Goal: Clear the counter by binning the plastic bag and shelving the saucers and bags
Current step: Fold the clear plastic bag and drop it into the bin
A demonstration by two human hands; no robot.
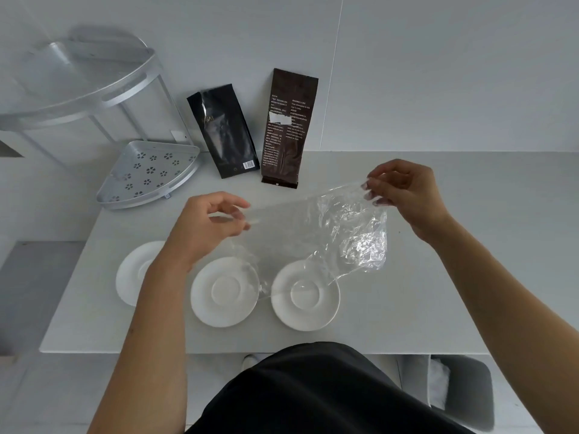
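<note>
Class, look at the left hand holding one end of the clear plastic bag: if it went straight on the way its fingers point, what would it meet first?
The left hand points right, along the stretched plastic bag. Beyond the bag itself, it would probably meet the right hand pinching the other end first, though depth is unclear.

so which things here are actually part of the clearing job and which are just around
Part of the job:
clear crinkled plastic bag, held by left hand and right hand
three white round saucers
black foil bag
brown foil bag
silver corner shelf rack
grey bin

Just around:
white shoe
</note>
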